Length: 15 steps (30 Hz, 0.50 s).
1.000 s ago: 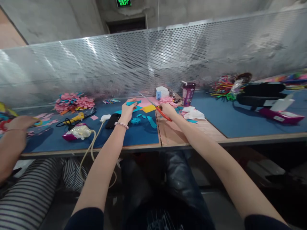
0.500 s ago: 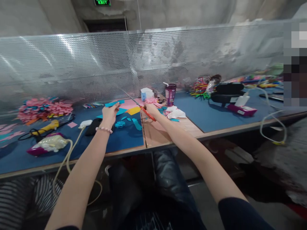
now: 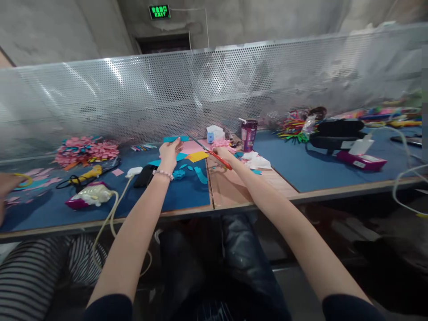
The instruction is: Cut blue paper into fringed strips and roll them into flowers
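Note:
My left hand, with a beaded bracelet at the wrist, pinches a blue paper strip above the table. In my right hand are scissors with red-orange handles, their long blades pointing up and left toward the strip. The blade tips are near the strip's right end; whether they touch it I cannot tell. Below my hands lie a yellow paper piece, a blue paper flower and curled blue cuttings. Pink paper lies behind.
A purple cup with a straw and a tissue pack stand behind my right hand. To the left are pink paper flowers, a yellow glue gun and a black phone. Another person's hand is at the far left.
The view has shifted left, so the table items appear farther right. Another person's hand has come in at the left edge. My hands keep hold of the strip and scissors.

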Tool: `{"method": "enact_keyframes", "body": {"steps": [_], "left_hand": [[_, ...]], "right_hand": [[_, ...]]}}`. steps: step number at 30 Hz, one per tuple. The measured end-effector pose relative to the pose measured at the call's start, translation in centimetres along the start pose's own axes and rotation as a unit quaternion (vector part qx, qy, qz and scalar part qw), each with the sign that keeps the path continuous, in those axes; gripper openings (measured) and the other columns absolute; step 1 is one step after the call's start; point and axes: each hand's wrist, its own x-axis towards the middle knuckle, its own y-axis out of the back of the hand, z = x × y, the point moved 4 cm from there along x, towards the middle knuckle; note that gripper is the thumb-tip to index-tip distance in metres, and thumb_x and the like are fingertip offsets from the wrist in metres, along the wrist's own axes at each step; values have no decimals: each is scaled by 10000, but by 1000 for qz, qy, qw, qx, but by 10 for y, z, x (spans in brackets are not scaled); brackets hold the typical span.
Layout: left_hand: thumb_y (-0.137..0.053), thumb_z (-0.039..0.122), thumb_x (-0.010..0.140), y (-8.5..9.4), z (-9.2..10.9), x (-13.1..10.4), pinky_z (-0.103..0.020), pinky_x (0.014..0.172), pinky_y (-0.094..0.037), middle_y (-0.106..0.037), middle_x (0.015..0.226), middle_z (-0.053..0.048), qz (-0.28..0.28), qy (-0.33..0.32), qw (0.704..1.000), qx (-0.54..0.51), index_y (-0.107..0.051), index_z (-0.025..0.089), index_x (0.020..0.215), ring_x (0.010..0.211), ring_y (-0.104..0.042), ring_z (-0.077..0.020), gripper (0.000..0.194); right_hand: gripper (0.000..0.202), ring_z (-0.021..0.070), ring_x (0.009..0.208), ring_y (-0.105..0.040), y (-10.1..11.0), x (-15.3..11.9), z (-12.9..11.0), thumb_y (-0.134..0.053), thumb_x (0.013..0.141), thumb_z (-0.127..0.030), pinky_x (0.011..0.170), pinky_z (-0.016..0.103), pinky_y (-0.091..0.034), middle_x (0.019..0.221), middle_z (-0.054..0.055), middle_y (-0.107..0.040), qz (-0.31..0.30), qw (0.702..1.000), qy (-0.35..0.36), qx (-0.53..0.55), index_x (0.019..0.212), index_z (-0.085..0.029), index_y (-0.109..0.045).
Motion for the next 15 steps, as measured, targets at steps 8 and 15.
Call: {"method": "enact_keyframes", "body": {"steps": [8,15], "left_hand": [[-780,237,646,-5,6,1,-378,851,-537,-661,743,-40,-9,-46,999,-18,-541,178,722,777,-692,-183,257],[-780,229,660,-13,7,-2,-407,861,-533,-668,789,-69,-17,-44,999,-27,-529,174,719,812,-697,-207,264]], "right_hand": [[266,100,655,-596,-5,7,6,-534,925,-371,586,246,-515,840,11,-627,3,1000,-6,7,984,-123,-606],[165,102,493,-535,-8,8,8,-583,871,-293,459,215,-424,586,-35,-561,14,1000,19,13,911,-135,-611]]}}
